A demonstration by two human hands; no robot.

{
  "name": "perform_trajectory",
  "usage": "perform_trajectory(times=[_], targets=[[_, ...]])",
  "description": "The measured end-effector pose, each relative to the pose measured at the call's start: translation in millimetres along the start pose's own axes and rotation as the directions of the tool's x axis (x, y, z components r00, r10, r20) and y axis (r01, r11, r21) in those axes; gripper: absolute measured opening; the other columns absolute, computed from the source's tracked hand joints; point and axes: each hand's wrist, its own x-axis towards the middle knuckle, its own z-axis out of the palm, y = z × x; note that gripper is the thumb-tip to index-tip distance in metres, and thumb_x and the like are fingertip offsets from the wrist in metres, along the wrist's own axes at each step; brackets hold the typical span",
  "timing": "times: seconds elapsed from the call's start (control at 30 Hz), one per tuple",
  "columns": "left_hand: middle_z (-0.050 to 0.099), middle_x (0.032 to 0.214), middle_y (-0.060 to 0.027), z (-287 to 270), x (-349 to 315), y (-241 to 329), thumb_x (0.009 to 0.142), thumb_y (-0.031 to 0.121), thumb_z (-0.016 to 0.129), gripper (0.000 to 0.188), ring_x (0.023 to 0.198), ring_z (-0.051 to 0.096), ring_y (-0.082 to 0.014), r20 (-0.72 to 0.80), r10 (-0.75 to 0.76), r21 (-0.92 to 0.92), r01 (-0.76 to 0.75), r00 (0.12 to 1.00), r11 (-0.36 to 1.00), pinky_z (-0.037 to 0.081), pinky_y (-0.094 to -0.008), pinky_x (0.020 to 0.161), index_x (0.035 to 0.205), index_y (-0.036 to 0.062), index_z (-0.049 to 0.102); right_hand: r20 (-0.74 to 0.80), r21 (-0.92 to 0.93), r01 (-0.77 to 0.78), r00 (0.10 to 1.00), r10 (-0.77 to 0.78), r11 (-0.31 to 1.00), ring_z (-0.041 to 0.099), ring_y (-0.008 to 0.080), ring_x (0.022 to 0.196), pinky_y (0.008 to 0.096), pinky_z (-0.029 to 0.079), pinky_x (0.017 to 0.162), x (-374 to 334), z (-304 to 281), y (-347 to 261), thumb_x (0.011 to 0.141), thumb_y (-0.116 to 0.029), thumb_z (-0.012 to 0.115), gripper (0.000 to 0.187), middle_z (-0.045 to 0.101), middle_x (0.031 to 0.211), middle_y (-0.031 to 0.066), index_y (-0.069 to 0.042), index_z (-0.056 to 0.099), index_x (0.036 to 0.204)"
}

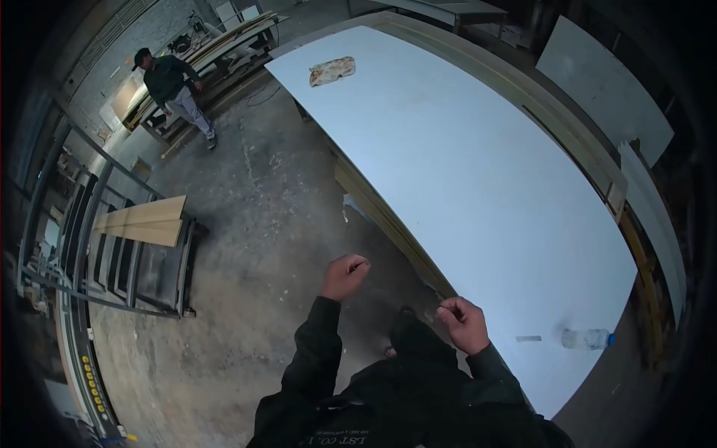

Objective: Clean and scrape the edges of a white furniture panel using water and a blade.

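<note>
My left hand (346,276) is raised over the floor, its fingers curled in; nothing shows in it. My right hand (464,326) is closed too, at the near left edge of a large white board (448,172), with nothing visible in its fingers. Whether it touches that edge I cannot tell. The board lies flat on top of a stack of panels (388,220). On the board near my right hand are a small grey strip (529,338) and a clear plastic bottle (586,339) with a blue cap, lying on its side. A brown-stained, pale flat piece (332,71) rests at its far end.
At left stands a metal rack cart (134,276) carrying wood-coloured planks (146,220). Another person (175,89) in a cap is at the far left, beside a long workbench (216,56). White panels (605,86) lean at the right. Concrete floor (246,246) lies between cart and stack.
</note>
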Motion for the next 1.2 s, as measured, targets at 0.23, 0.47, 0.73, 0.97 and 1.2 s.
perform_trajectory(times=[0.23, 0.47, 0.73, 0.97, 1.2], targets=[[0.073, 0.084, -0.0042, -171, 207, -29, 0.095, 0.018, 0.073, 0.016, 0.079, 0.066, -0.0074, -0.012, 0.073, -0.005, -0.073, 0.997, 0.997, 0.053, -0.0277, 0.073, 0.099, 0.0028, 0.075, -0.063, 0.028, -0.026, 0.998, 0.027, 0.999, 0.063, 0.0122, 0.071, 0.0291, 0.052, 0.068, 186, 112, -50, 0.095, -0.015, 0.074, 0.016, 0.070, 0.080, 0.0056, -0.001, 0.071, 0.101], [0.074, 0.080, -0.0064, -293, 425, -93, 0.092, 0.019, 0.075, 0.017, 0.074, 0.066, -0.0097, 0.001, 0.090, 0.164, -0.089, 0.996, 0.982, 0.053, -0.0289, 0.070, 0.097, 0.0025, 0.076, -0.150, 0.056, -0.039, 0.988, 0.047, 0.998, 0.065, 0.0143, 0.075, 0.0307, 0.054, 0.071, 348, 166, -131, 0.096, -0.017, 0.074, 0.019, 0.071, 0.086, 0.0067, 0.000, 0.072, 0.105], [0.070, 0.108, -0.0211, -426, 771, -229, 0.085, 0.026, 0.074, 0.036, 0.097, 0.068, -0.0409, -0.006, 0.457, 0.766, -0.290, 0.890, 0.574, 0.056, -0.0509, 0.086, 0.113, 0.0023, 0.073, -0.619, -0.265, -0.148, 0.784, -0.050, 0.953, 0.067, 0.0403, 0.095, 0.0477, 0.054, 0.082, 459, 195, -154, 0.096, -0.028, 0.067, 0.026, 0.072, 0.099, 0.0175, -0.004, 0.070, 0.105], [0.051, 0.156, -0.0166, -277, 880, -142, 0.086, 0.047, 0.080, 0.082, 0.140, 0.052, -0.0349, 0.119, 0.100, 0.959, -0.141, 0.988, 0.247, 0.039, -0.0570, 0.115, 0.153, 0.0111, 0.049, -0.839, 0.218, -0.412, 0.384, 0.386, 0.885, 0.070, 0.0359, 0.094, 0.0469, 0.054, 0.081, 395, 303, -183, 0.097, -0.033, 0.068, 0.028, 0.073, 0.099, 0.0151, -0.007, 0.070, 0.107], [0.058, 0.131, -0.0221, -163, 747, -39, 0.096, 0.027, 0.066, 0.044, 0.123, 0.055, -0.0330, 0.800, 0.100, 0.200, -0.420, 0.591, 0.885, 0.050, -0.0440, 0.098, 0.130, 0.0009, 0.063, -0.915, 0.300, -0.396, 0.137, 0.379, 0.868, 0.065, 0.0336, 0.109, 0.0443, 0.052, 0.089, 385, 332, -219, 0.096, -0.035, 0.070, 0.032, 0.072, 0.110, 0.0125, -0.008, 0.071, 0.112]])
